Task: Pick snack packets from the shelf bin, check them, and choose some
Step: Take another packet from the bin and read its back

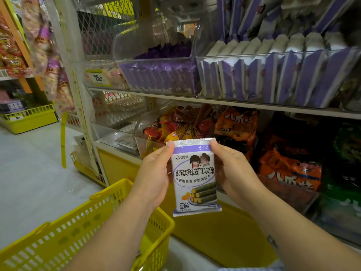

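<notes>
Both hands were up in front of the shelves, and the snack packet (195, 178) stood upright between them with its printed face to the camera: white and purple, seaweed rolls pictured low on the front. The left grip (154, 173) was clamped on the packet's left edge, thumb tip pressed by the top left corner and the fingers hidden behind the wrapper. The right grip (232, 169) was clamped on the opposite edge, thumb at the top right corner. Both held the upper half only, so the lower half hung free below the hands, touching nothing. The packet was out of the clear bin (273, 53) on the upper shelf, where matching purple-and-white packets stood in a tight row, well above it. Beside that one, a second clear bin (125, 61) held smaller purple packets. Behind the hands, orange bags (289, 167) filled the lower shelf. A yellow basket (109, 194) sat low on the left, its near rim just beside the packet's bottom corner.
</notes>
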`<state>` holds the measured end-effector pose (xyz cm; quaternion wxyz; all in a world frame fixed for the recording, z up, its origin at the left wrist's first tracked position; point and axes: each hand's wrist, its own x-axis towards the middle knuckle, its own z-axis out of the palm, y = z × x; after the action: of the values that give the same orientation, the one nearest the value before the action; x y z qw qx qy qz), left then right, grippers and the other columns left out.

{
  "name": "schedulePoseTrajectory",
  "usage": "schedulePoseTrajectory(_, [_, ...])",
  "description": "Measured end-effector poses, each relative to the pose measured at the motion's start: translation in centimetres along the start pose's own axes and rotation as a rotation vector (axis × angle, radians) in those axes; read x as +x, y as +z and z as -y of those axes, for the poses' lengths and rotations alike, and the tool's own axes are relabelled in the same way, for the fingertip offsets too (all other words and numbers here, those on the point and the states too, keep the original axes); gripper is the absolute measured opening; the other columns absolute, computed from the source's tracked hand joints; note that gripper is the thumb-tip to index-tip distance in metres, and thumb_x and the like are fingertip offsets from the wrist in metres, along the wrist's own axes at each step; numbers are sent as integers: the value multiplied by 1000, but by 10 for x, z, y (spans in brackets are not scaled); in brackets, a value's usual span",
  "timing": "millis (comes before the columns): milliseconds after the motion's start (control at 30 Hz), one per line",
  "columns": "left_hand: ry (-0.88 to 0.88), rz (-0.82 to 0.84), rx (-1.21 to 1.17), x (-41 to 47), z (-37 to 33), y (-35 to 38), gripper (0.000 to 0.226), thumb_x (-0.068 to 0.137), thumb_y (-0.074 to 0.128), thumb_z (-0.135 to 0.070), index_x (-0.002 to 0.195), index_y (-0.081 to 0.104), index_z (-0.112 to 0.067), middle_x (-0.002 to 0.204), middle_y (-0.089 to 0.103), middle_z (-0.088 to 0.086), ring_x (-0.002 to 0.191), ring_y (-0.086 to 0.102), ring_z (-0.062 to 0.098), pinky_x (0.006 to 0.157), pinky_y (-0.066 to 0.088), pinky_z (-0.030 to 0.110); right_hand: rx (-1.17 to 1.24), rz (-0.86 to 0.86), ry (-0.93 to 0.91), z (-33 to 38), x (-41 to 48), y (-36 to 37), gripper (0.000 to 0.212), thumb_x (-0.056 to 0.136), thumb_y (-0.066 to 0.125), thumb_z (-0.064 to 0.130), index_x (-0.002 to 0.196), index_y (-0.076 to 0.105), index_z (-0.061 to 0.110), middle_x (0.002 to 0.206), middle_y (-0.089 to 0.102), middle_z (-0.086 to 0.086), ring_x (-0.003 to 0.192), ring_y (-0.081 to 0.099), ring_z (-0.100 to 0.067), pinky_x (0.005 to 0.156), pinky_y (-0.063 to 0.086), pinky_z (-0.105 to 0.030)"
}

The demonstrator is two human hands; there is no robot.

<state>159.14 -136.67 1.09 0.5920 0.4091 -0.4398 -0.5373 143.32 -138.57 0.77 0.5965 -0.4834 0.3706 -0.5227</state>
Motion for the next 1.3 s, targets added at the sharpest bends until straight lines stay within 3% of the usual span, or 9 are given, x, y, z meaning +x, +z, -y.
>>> schedulePoseTrajectory(200, [-17, -102, -100, 2, -11, -7, 35, 95, 49, -37, 101, 69, -9, 100, 75, 15, 97, 71, 28, 93, 52, 50, -269, 402, 208, 9, -10, -13, 29, 89, 59, 31, 107, 71, 12, 110, 72, -14, 93, 69, -22, 81, 57, -32])
schedulePoseTrajectory(333, [-161, 24, -26, 2, -15, -15, 41, 88, 53, -42, 113, 67, -12, 111, 72, 11, 109, 66, 32, 97, 49, 53, -193, 379, 287, 9, -12, -14, 36, 86, 57, 28, 107, 68, 1, 109, 69, -20, 90, 67, -24, 86, 55, -38])
schedulePoseTrajectory(433, [-257, 279, 157, -2, -18, -24, 42, 84, 62, -31, 124, 61, -18, 117, 71, 8, 109, 67, 26, 90, 56, 43, -22, 297, 282, 13, -9, -14, 30, 83, 57, 28, 94, 73, 4, 99, 73, -16, 85, 72, -22, 73, 60, -33])
schedulePoseTrajectory(533, [-272, 391, 195, -4, -17, -29, 47, 74, 67, -14, 120, 59, -19, 112, 73, 5, 97, 71, 15, 74, 60, 28, 35, 214, 256, 15, -5, -16, 34, 90, 53, 29, 104, 69, 4, 108, 72, -16, 96, 71, -26, 81, 60, -35])
schedulePoseTrajectory(800, [-36, 343, 146, 0, -8, -24, 49, 75, 68, 1, 118, 60, -23, 108, 74, 2, 90, 71, 12, 70, 57, 21, 146, 160, 195, 14, -3, -14, 36, 97, 46, 32, 116, 65, 7, 112, 71, -14, 101, 70, -26, 78, 60, -35])
schedulePoseTrajectory(933, [190, 220, 372, 0, 2, -13, 61, 78, 75, -2, 122, 54, -38, 110, 72, -16, 99, 68, 5, 82, 53, 21, 188, 107, 137, 7, -4, -7, 38, 82, 57, 37, 106, 70, 10, 109, 73, -14, 98, 71, -25, 75, 61, -34])
schedulePoseTrajectory(1100, [381, 61, 712, -4, 14, -3, 83, 75, 82, -28, 143, 36, -40, 129, 42, -30, 118, 43, -15, 96, 37, 8, 222, 44, 70, -2, -3, -3, 31, 94, 53, 31, 88, 79, 15, 103, 74, -12, 91, 73, -22, 66, 60, -29])
schedulePoseTrajectory(1200, [463, 40, 818, -5, 16, 1, 80, 72, 82, -36, 141, 40, -36, 129, 31, -25, 119, 34, -17, 89, 25, -7, 182, 38, 48, -2, -4, -3, 29, 91, 56, 34, 100, 74, 14, 102, 75, -12, 86, 73, -20, 62, 58, -27])
schedulePoseTrajectory(1300, [482, 15, 931, -8, 19, 2, 81, 69, 77, -55, 140, 42, -39, 134, 21, -25, 129, 26, -7, 95, 23, 4, 83, 46, 8, -2, -6, -1, 40, 84, 60, 39, 116, 64, 16, 106, 74, -6, 93, 73, -22, 71, 60, -33])
